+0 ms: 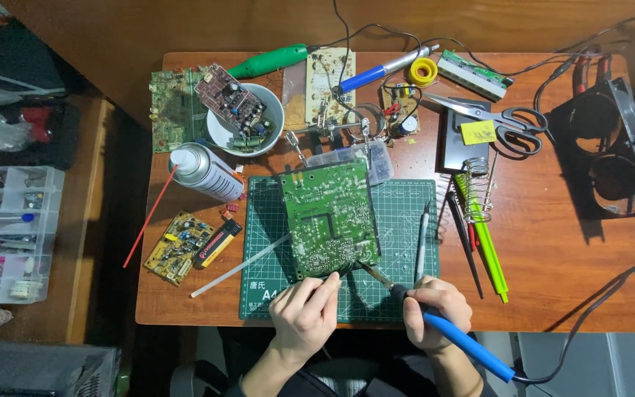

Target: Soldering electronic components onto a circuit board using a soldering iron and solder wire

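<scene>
A green circuit board (328, 217) lies solder side up on a green cutting mat (398, 235). My left hand (304, 316) pinches the board's near edge. My right hand (435, 309) grips a blue-handled soldering iron (464, 344), and its metal tip (367, 270) touches the board's near right corner. The iron's cord trails off to the right.
On the wooden table: a spray can (206, 173) with a red straw, a white bowl (273, 110) holding a small board, other circuit boards, scissors (494, 117), a solder coil (424, 71), a spring iron stand (477, 191), tweezers, and a fan (611, 154) at right. A parts organiser (9, 231) sits far left.
</scene>
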